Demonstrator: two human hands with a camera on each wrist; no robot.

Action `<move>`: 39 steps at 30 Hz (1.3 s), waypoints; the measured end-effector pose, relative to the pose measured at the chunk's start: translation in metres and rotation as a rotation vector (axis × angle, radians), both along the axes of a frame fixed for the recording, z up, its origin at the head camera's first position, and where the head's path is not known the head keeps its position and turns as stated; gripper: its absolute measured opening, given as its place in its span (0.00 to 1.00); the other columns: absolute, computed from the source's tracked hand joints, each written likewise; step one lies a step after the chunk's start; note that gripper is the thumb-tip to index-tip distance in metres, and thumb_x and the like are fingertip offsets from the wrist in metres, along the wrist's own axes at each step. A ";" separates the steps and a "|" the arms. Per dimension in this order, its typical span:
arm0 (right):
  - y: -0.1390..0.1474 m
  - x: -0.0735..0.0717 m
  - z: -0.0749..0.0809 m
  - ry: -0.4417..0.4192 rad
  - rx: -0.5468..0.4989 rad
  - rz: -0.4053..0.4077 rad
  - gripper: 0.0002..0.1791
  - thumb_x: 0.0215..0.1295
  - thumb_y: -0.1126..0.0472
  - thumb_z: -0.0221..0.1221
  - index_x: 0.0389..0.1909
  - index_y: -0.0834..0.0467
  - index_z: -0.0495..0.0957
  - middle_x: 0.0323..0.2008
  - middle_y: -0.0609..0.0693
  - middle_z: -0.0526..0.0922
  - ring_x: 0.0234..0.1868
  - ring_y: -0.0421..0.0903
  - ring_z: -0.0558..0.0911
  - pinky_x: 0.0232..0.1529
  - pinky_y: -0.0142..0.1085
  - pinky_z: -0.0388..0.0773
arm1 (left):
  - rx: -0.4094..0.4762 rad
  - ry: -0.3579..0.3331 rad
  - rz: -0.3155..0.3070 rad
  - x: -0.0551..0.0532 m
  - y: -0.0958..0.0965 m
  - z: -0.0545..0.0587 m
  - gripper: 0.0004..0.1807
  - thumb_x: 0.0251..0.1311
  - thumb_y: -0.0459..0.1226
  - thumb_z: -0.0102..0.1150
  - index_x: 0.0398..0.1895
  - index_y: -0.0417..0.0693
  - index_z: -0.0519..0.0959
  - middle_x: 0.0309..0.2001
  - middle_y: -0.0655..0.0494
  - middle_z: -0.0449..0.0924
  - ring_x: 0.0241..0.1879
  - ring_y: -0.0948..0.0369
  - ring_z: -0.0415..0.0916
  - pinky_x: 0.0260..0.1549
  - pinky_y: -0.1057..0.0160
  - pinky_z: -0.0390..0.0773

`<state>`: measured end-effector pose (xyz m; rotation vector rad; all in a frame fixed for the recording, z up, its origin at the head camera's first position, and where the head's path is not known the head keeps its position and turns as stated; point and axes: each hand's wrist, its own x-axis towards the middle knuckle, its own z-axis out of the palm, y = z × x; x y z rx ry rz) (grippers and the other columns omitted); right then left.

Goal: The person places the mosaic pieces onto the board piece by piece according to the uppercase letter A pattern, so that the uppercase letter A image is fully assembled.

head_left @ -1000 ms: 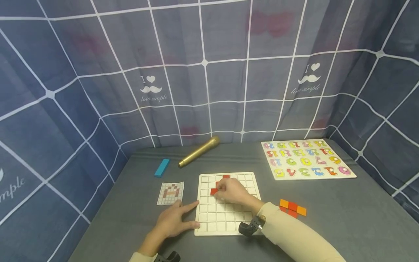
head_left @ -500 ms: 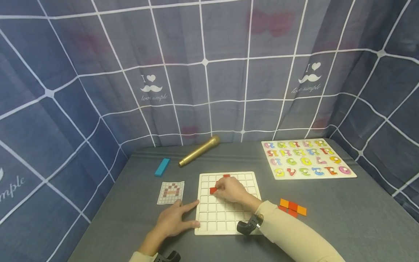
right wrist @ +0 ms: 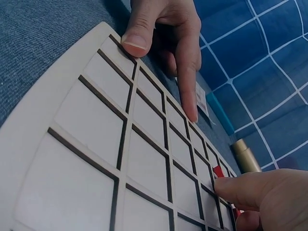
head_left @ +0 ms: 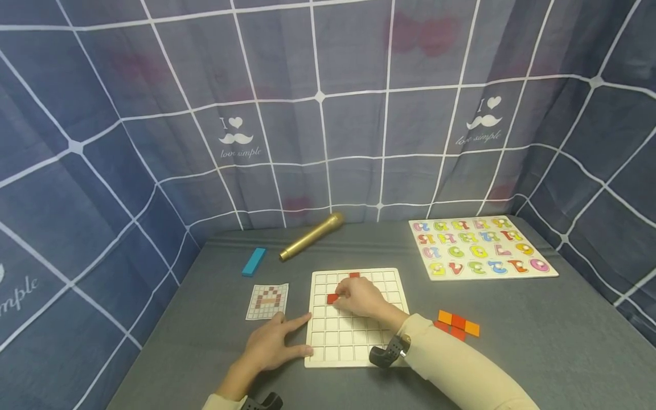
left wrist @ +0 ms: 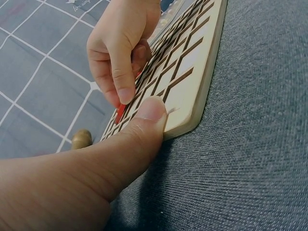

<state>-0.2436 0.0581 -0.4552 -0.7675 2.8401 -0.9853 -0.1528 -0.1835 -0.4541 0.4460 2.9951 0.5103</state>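
Note:
A cream square-grid board (head_left: 333, 339) lies flat on the grey cloth. My right hand (head_left: 363, 297) reaches over its upper left part and pinches a red square tile (head_left: 332, 299) between thumb and finger, low at the grid. In the left wrist view the thumb and fingertips stand at that red tile (left wrist: 119, 114). Another red tile (head_left: 354, 275) sits in the top row, just past the knuckles. My left hand (head_left: 269, 344) rests at the board's left side, thumb and index finger spread apart, both tips touching the edge. The right hand covers several middle cells.
A printed pattern card (head_left: 267, 302) lies left of the board. Behind are a blue bar (head_left: 253, 262) and a gold microphone (head_left: 311, 236). Orange and red tiles (head_left: 458, 322) lie right, near the right sleeve. A number puzzle board (head_left: 482, 249) is at the back right, before the curtain.
My right hand and the red tile have shifted very slightly left on the grid. The left hand stays in place at the board's edge.

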 end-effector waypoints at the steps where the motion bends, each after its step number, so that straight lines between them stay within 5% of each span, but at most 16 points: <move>1: 0.000 0.000 0.000 -0.001 0.004 -0.001 0.16 0.58 0.56 0.67 0.44 0.60 0.84 0.43 0.54 0.88 0.43 0.52 0.87 0.44 0.47 0.83 | 0.001 0.000 0.000 0.000 0.000 0.000 0.42 0.44 0.69 0.65 0.66 0.73 0.72 0.35 0.56 0.67 0.25 0.62 0.60 0.20 0.65 0.60; 12: -0.001 0.000 0.001 0.014 0.022 -0.016 0.16 0.56 0.56 0.68 0.43 0.59 0.83 0.40 0.53 0.88 0.34 0.45 0.84 0.36 0.41 0.82 | 0.002 0.017 -0.004 -0.001 0.000 0.001 0.41 0.44 0.68 0.65 0.66 0.72 0.72 0.34 0.57 0.67 0.25 0.63 0.60 0.20 0.65 0.61; 39: -0.002 -0.001 -0.002 -0.006 0.025 -0.022 0.18 0.56 0.54 0.68 0.47 0.58 0.83 0.44 0.53 0.88 0.44 0.51 0.86 0.41 0.45 0.83 | 0.007 0.001 -0.002 -0.001 -0.001 -0.002 0.42 0.44 0.69 0.64 0.67 0.74 0.71 0.34 0.57 0.67 0.25 0.62 0.60 0.21 0.65 0.61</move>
